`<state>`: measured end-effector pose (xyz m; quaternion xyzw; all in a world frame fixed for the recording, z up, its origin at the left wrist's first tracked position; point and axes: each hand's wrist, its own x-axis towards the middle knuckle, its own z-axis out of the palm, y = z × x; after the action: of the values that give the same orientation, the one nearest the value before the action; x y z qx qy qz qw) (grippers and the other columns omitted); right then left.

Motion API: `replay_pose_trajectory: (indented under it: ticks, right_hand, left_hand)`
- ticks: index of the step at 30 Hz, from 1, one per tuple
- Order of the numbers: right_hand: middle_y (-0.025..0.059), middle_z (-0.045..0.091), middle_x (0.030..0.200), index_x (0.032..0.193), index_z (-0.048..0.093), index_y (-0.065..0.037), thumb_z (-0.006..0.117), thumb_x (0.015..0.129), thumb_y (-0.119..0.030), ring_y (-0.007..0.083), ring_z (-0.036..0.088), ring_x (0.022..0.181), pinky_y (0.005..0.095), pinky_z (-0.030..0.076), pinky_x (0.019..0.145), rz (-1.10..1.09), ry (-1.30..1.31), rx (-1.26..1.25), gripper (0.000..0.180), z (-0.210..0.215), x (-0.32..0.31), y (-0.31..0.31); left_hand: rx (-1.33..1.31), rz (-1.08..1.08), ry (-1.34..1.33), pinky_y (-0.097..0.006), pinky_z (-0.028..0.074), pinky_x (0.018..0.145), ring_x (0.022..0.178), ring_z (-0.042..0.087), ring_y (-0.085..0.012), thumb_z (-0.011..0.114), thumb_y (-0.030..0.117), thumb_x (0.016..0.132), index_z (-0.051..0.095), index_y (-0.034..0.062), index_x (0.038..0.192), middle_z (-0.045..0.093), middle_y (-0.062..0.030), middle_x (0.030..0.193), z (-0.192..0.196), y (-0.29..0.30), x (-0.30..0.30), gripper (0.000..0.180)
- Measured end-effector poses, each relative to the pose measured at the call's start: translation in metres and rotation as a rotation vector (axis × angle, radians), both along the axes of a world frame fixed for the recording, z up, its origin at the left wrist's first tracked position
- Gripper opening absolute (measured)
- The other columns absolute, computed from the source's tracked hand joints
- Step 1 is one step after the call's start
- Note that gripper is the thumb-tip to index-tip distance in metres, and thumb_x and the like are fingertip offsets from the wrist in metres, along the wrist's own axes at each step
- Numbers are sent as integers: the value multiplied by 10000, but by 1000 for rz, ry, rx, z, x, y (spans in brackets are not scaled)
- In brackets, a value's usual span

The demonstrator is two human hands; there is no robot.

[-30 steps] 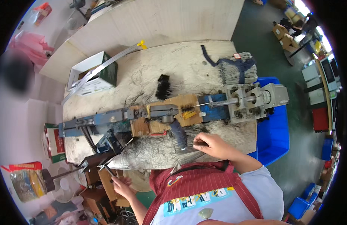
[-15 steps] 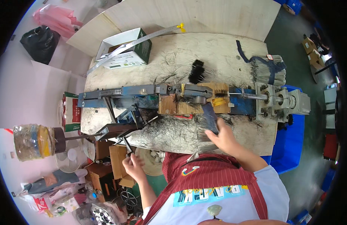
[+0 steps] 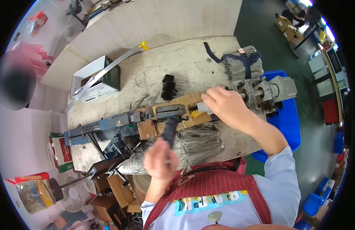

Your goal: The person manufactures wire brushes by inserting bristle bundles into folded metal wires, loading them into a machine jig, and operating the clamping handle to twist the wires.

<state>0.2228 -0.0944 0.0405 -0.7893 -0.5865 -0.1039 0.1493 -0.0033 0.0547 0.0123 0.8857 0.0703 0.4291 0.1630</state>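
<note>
A long blue-grey metal machine (image 3: 120,119) with a spring lies along the bench. My left hand (image 3: 161,159), blurred, is closed around a dark-wrapped handle (image 3: 170,130) at the machine's middle jaw (image 3: 169,111). My right hand (image 3: 227,106) reaches across the machine, its fingers closed over a grey metal piece (image 3: 203,107) at the end of the shaft; the fingertips partly hide it. Black bristles (image 3: 192,107) show between the jaw and that piece. Close to me lies a bundle of thin wires (image 3: 202,143). Beyond the machine rests a black twisted-wire brush (image 3: 168,86).
Tied wires (image 3: 244,66) lie at the far right. A white-and-green box (image 3: 104,78) with a long metal ruler (image 3: 104,72) across it stands far left. A blue bin (image 3: 288,122) is by the right edge. A weighted lever (image 3: 76,180) juts out left.
My right hand has let go of the dark handle and moved to the shaft end. My left hand has come up from the lever and taken the handle, now further left. The view has turned.
</note>
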Motion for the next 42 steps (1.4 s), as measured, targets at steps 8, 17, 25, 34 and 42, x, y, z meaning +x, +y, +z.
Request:
replay_pose_trajectory:
  ticks: [8,17,25,34,42]
  right_hand:
    - [117,658,835,781,601,-54,606,777,-101,268,664,819,376,536,603,-35,14,-413,47,-14,43,52]
    - [83,582,796,864,541,-76,641,780,-92,299,624,711,414,500,598,99,211,16,132,-16,0,47]
    - [110,612,757,848,557,-70,666,835,-228,344,628,690,470,475,583,-147,614,-620,192,-90,-50,-90]
    - [65,622,796,851,575,-106,612,795,-134,290,637,731,408,496,606,-127,508,-159,73,-65,-60,-111]
    - [90,652,860,907,575,-52,685,721,-12,273,656,752,369,517,631,16,436,230,220,11,-2,-82]
  left_hand:
    - [-1441,129,-24,-268,471,569,649,614,-143,502,135,1004,532,-19,1024,615,-104,852,-73,12,-33,158]
    - [-1570,-84,295,-282,537,695,762,624,-146,519,109,996,468,-43,1234,615,-109,994,-97,1,-40,287]
    - [-1571,-204,483,-305,538,751,854,648,-192,531,58,980,395,-35,1296,628,-146,1082,-120,-22,-43,356]
    - [-600,-43,375,-363,492,843,939,626,-266,591,26,916,559,-36,1179,644,-163,1044,-35,-18,-17,272]
    - [-319,-510,396,-371,459,750,817,619,-271,581,53,913,668,9,1024,670,-104,871,23,-12,67,147]
